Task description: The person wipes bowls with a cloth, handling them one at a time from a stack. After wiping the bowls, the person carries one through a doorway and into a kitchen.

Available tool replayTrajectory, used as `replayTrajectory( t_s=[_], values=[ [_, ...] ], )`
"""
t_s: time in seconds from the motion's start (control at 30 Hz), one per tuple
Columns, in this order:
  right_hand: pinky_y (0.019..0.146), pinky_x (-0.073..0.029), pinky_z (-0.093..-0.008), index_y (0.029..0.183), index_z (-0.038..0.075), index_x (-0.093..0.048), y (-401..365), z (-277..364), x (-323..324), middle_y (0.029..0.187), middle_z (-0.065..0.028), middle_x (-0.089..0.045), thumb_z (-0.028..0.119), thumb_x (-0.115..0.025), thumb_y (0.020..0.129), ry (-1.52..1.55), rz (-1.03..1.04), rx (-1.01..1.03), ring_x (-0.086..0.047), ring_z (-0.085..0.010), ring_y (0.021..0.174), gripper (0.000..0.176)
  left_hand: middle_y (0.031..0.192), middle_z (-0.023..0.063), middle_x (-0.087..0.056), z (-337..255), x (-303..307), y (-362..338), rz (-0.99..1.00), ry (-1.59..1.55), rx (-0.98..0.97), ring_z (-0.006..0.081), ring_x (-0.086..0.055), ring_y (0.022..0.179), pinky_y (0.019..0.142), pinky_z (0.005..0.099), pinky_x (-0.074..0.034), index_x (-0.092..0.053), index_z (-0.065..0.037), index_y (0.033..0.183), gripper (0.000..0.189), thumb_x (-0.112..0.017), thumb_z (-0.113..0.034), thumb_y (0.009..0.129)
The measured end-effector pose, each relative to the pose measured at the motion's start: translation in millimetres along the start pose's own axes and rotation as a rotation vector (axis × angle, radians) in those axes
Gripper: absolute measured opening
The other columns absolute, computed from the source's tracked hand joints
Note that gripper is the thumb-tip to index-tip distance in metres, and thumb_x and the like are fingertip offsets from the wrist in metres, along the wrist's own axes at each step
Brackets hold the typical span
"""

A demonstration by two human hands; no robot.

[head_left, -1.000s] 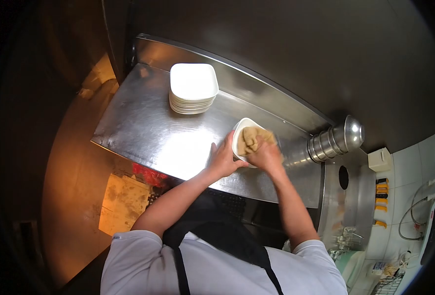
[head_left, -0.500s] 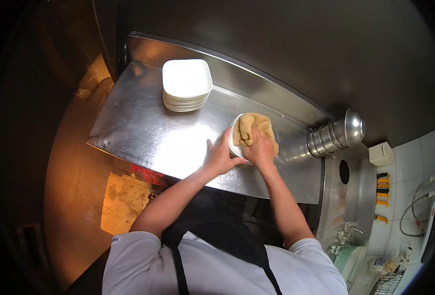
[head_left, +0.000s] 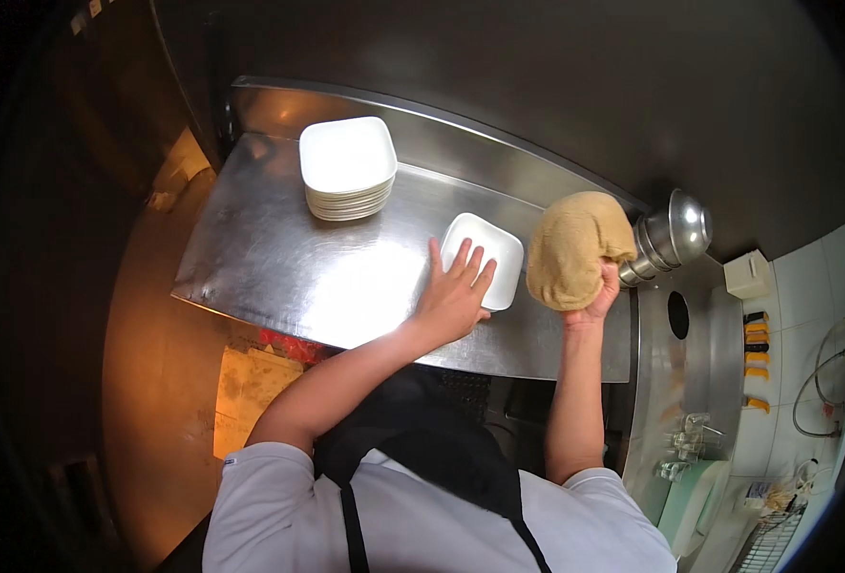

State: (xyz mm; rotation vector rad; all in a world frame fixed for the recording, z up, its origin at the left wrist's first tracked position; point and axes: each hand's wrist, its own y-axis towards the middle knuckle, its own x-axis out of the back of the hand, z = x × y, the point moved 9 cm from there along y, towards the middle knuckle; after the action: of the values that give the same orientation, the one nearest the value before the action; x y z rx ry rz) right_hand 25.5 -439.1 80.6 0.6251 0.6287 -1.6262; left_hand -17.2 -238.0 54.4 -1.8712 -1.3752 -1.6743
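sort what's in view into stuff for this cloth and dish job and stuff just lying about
Likely in the job:
- tan cloth, in the right hand
- white dish under the left hand
- stack of white dishes
- metal counter

Seemingly just about:
- metal bowls
- white box
- yellow-and-black items

Through my head view I see a white dish [head_left: 506,253], square with rounded corners and a smooth raised rim, lying open side up over the steel counter [head_left: 279,229]. The spread fingers of my left hand [head_left: 453,301] partly cover its inside. My right hand [head_left: 599,296] grips a tan cloth [head_left: 575,248], soft and thick-looking, bunched into a rounded, folded bulk; I see it just beside the dish, between that and the nested metal bowls [head_left: 680,229].
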Motion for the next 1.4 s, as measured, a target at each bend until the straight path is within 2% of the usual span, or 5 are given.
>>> replayTrajectory(
  t_s=[0.63,0.8,1.1,1.23,1.4],
  values=[
    [0.095,-0.051,-0.0407,0.130,-0.001,-0.057,-105,9,-54,0.120,-0.0157,-0.066,0.023,-0.089,0.066,-1.267,0.043,0.965,-0.063,-0.0261,0.113,0.076,0.115,0.0069,-0.071,-31,-7,23,0.183,-1.363,0.100,0.0130,-0.064,0.102,0.089,0.0288,-0.051,-0.062,0.000,0.127,0.030,-0.058,-0.017,0.102],
    [0.087,-0.052,-0.0375,0.117,-0.004,-0.064,-32,18,-21,0.109,-0.0149,-0.071,0.014,-0.072,0.083,-0.874,-0.163,0.365,-0.067,-0.0247,0.101,0.039,0.110,0.0043,-0.071,-43,21,-1,0.345,-1.296,0.083,0.0064,-0.062,0.100,0.087,0.0245,-0.049,-0.067,0.001,0.117,0.021,-0.064,-0.008,0.098],
    [0.087,-0.054,-0.0383,0.112,-0.005,-0.066,-126,16,-138,0.109,-0.0139,-0.071,0.006,-0.070,0.079,-1.223,0.280,1.258,-0.068,-0.0239,0.099,0.035,0.082,0.0110,-0.072,-7,66,-1,-0.051,-0.968,-0.080,0.0180,-0.069,0.072,0.068,0.0333,-0.053,-0.070,0.000,0.104,0.018,-0.071,-0.012,0.090],
    [0.095,-0.051,-0.0427,0.116,-0.005,-0.064,-39,20,-95,0.117,-0.0188,-0.068,0.007,-0.072,0.077,-0.688,0.104,0.378,-0.065,-0.0333,0.112,0.041,0.074,0.0102,-0.068,-30,91,-4,0.176,-0.931,0.000,0.0170,-0.065,0.067,0.064,0.0327,-0.050,-0.069,0.001,0.099,0.015,-0.070,-0.013,0.092],
    [0.090,-0.053,-0.0403,0.114,-0.006,-0.064,-88,-13,-91,0.110,-0.0196,-0.069,0.005,-0.070,0.076,-0.882,-0.009,0.771,-0.068,-0.0300,0.105,0.040,0.089,0.0024,-0.073,4,74,-8,-0.207,-1.388,0.145,0.0077,-0.064,0.080,0.072,0.0266,-0.052,-0.071,-0.001,0.106,0.015,-0.069,-0.009,0.094]
  ],
)
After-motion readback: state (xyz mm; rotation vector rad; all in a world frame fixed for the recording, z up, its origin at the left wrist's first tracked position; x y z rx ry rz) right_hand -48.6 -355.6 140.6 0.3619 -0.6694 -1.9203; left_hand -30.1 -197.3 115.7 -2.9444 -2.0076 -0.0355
